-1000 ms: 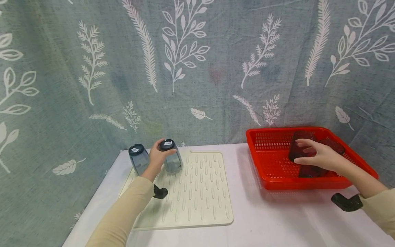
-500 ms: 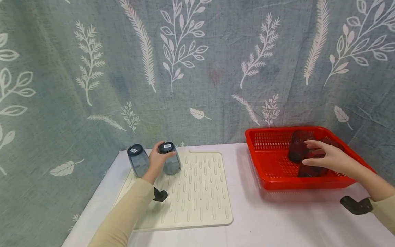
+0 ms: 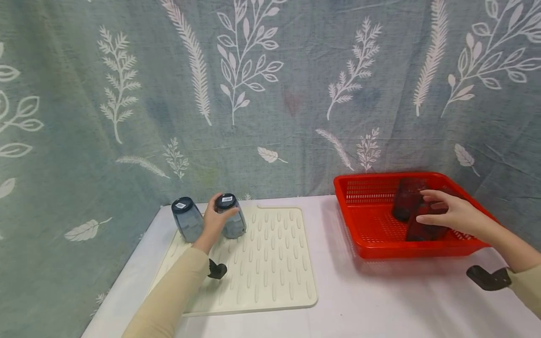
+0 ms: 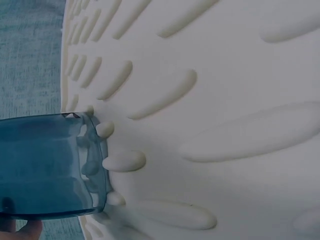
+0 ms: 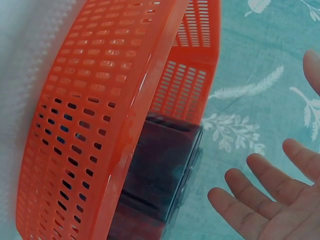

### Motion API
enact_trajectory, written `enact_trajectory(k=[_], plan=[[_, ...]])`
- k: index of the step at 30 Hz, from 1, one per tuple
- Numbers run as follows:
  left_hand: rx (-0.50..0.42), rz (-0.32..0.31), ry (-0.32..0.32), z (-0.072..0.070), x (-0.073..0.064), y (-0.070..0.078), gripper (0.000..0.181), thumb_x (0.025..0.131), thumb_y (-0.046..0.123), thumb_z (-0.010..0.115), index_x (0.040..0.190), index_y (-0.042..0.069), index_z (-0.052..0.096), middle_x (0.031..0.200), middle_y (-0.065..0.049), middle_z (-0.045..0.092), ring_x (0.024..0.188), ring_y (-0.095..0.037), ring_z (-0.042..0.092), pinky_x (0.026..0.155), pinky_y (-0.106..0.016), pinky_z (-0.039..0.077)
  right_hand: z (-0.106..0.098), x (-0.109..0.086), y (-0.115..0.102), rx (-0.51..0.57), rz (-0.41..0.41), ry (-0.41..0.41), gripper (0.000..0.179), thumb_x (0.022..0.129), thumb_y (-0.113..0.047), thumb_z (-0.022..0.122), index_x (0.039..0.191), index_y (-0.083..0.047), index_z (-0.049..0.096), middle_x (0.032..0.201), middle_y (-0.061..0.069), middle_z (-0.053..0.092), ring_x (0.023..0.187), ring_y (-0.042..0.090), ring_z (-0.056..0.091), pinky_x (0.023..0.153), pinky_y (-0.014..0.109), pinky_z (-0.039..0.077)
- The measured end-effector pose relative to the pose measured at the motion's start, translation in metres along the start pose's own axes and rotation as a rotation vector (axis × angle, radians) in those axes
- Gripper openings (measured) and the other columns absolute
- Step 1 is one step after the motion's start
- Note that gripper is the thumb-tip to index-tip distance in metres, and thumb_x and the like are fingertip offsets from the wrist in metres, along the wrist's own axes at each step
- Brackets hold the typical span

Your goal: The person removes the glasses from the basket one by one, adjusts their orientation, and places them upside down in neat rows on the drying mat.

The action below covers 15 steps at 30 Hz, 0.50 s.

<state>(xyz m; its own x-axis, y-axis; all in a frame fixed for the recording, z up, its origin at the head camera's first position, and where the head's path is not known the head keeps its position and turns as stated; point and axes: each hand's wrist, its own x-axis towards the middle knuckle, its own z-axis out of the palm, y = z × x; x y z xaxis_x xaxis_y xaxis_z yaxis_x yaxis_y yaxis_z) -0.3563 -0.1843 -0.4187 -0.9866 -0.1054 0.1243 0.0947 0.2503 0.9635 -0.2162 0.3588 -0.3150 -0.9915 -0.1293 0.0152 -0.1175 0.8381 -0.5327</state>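
Observation:
My left hand (image 3: 216, 220) grips the base end of an upside-down blue-tinted glass (image 3: 234, 222) with a label on its base. Its rim meets the ribbed cream mat (image 3: 274, 281); the left wrist view shows this glass (image 4: 45, 165) against the raised ribs. A second upside-down blue glass (image 3: 188, 223) stands just left of that hand. My right hand (image 3: 458, 217) hovers over the red basket (image 3: 359, 249), fingers spread and nothing held. Beneath and beside it are dark-looking glasses (image 3: 407, 197), partly hidden by the hand. The right wrist view shows a dark glass (image 5: 160, 165) behind the basket wall.
The mat and basket sit apart on a white-covered table (image 3: 338, 305). Behind them hangs a grey-green curtain (image 3: 296, 103) with white leaf prints, also along the left side. The basket's raised perforated wall (image 5: 90, 100) surrounds the glasses.
My right hand has shifted a little to the right above the basket. The left hand's glass has settled very slightly lower on the mat. The head view has drifted slightly.

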Motion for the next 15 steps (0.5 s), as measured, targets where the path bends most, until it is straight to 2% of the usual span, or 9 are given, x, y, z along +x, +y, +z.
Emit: enact_trajectory(k=[7, 15], plan=[[0.028, 0.019, -0.01, -0.003, -0.001, -0.005, 0.082, 0.078, 0.031, 0.072, 0.144, 0.018, 0.025, 0.148, -0.012, 0.027, 0.137, -0.027, 0.023, 0.106, -0.045, 0.03, -0.002, 0.001, 0.006, -0.006, 0.01, -0.007, 0.079, 0.084, -0.037, 0.064, 0.139, 0.005, 0.026, 0.13, 0.033, 0.038, 0.113, 0.05, 0.041, 0.083, 0.06, 0.043], [0.043, 0.021, -0.015, -0.002, -0.002, -0.005, 0.083, 0.079, 0.031, 0.071, 0.145, 0.018, 0.023, 0.147, -0.014, 0.027, 0.136, -0.029, 0.023, 0.106, -0.047, 0.029, -0.005, 0.001, 0.017, -0.019, 0.023, -0.01, 0.079, 0.085, -0.034, 0.064, 0.137, 0.009, 0.024, 0.13, 0.036, 0.035, 0.112, 0.052, 0.038, 0.083, 0.062, 0.04]])
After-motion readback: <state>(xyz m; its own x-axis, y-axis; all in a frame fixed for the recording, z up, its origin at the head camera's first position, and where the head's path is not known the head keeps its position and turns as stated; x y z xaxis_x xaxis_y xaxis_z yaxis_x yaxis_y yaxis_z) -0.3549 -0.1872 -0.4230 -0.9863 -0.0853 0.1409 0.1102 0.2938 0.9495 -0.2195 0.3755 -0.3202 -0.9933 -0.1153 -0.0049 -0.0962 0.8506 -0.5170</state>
